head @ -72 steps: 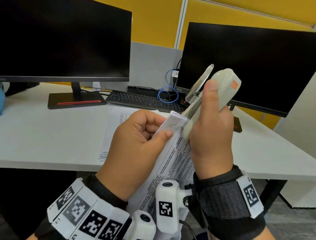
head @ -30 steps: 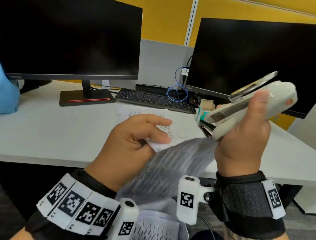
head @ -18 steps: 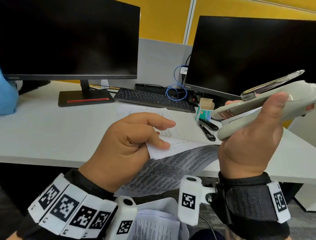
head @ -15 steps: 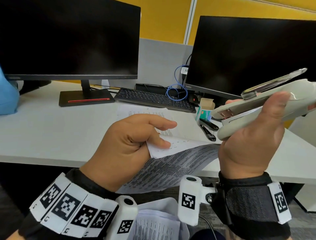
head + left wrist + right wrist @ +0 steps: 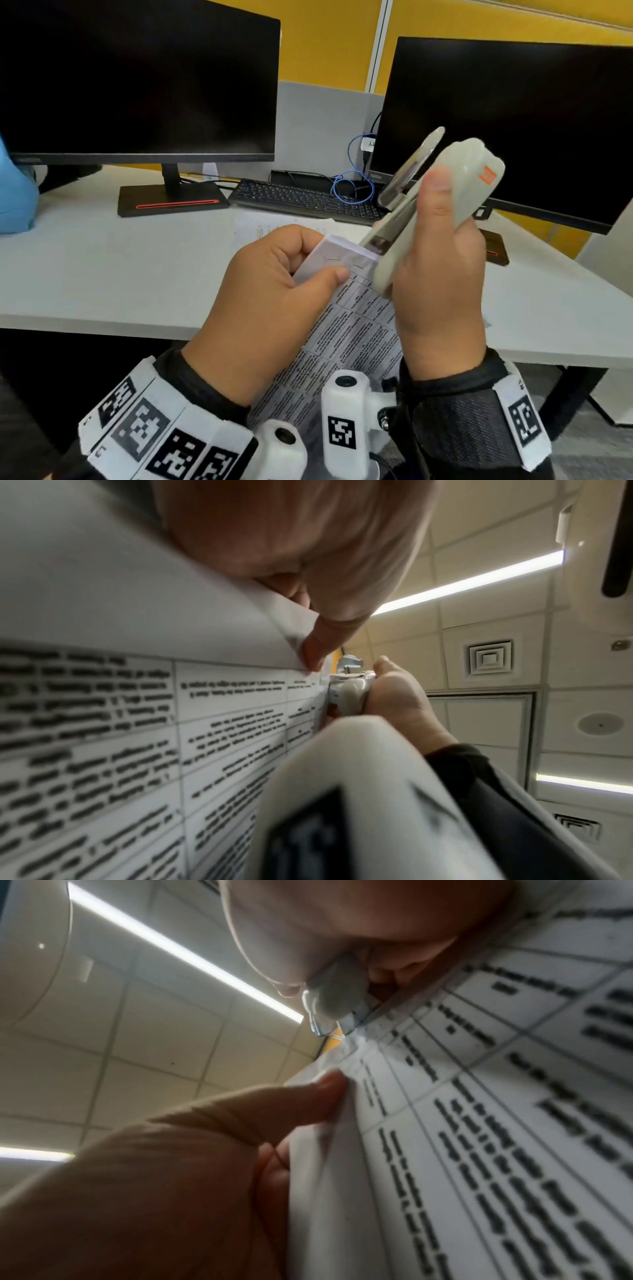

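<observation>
A person's left hand (image 5: 270, 301) pinches the folded top corner of some printed sheets (image 5: 352, 335) between thumb and curled fingers, holding them in the air over the near edge of the white tabletop (image 5: 102, 274). The right hand (image 5: 442, 287) wraps fingers and thumb around a pale grey stapler (image 5: 455, 192). The stapler tilts up to the right, its front end touching that paper corner.

Two hands show, the left hand (image 5: 267, 308) and the right hand (image 5: 442, 291), with one stapler (image 5: 469, 181) and one bundle of printed papers (image 5: 352, 339) between them. The worktop (image 5: 102, 274) carries two monitors, a left monitor (image 5: 137, 78) and a right monitor (image 5: 513, 113), one keyboard (image 5: 301, 200), one coiled blue cable (image 5: 354, 202) and one loose sheet (image 5: 253, 226).
</observation>
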Action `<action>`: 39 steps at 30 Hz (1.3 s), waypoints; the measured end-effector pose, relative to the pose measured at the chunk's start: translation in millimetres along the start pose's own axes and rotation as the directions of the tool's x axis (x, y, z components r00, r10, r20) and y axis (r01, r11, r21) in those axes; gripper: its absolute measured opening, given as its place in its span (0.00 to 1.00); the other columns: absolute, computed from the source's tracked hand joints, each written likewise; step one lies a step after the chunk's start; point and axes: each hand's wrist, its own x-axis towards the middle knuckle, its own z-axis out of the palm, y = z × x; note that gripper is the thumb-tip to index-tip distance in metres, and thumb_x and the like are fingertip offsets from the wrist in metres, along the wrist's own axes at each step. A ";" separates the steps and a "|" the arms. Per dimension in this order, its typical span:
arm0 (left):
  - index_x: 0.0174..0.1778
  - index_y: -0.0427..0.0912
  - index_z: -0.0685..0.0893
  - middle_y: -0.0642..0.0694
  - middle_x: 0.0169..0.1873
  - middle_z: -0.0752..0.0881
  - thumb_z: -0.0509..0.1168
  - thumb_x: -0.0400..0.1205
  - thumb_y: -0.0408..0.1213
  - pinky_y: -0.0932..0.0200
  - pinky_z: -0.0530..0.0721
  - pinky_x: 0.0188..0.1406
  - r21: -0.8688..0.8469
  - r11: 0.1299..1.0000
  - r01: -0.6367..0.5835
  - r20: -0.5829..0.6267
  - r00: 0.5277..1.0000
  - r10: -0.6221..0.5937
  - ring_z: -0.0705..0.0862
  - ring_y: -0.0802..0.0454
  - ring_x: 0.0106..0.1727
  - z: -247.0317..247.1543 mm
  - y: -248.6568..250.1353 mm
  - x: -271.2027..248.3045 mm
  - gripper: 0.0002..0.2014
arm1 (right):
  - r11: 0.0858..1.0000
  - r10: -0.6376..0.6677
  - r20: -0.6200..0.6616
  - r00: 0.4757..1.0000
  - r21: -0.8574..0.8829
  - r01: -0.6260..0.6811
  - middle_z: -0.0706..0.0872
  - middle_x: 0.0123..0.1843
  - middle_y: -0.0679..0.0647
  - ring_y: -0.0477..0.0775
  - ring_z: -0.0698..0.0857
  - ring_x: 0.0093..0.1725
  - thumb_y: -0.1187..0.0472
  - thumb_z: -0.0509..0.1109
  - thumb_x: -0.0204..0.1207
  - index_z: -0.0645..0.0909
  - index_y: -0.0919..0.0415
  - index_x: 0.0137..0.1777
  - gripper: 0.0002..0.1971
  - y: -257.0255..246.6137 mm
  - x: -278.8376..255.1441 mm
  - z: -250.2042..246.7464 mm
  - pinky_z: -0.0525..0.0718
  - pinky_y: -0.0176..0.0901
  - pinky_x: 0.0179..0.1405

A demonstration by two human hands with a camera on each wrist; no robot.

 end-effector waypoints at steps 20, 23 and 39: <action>0.51 0.51 0.87 0.57 0.44 0.91 0.83 0.65 0.35 0.60 0.88 0.48 0.119 0.990 0.074 0.263 0.959 -0.104 0.90 0.61 0.46 -1.0 19.0 1.4 0.20 | 0.996 -0.087 0.031 0.996 -0.033 0.088 0.78 0.29 0.42 0.36 0.80 0.29 0.40 0.59 0.76 0.81 0.65 0.47 0.25 5.5 -2.4 -7.2 0.76 0.25 0.30; 0.44 0.53 0.87 0.60 0.38 0.90 0.85 0.59 0.45 0.64 0.85 0.38 0.272 0.962 -0.004 0.190 0.981 -0.050 0.88 0.64 0.39 -0.7 26.2 3.1 0.20 | 0.997 -0.079 0.024 0.997 0.016 0.078 0.79 0.26 0.42 0.39 0.81 0.29 0.41 0.60 0.77 0.78 0.55 0.39 0.18 3.1 -7.1 -4.0 0.78 0.30 0.31; 0.49 0.60 0.86 0.60 0.40 0.89 0.80 0.71 0.38 0.64 0.86 0.41 0.396 0.918 0.022 0.190 0.976 -0.105 0.87 0.66 0.41 1.2 -13.5 5.2 0.16 | 0.989 0.149 0.087 0.985 -0.027 -0.147 0.88 0.38 0.46 0.49 0.88 0.43 0.28 0.63 0.66 0.85 0.51 0.41 0.26 27.2 13.2 -19.8 0.86 0.50 0.43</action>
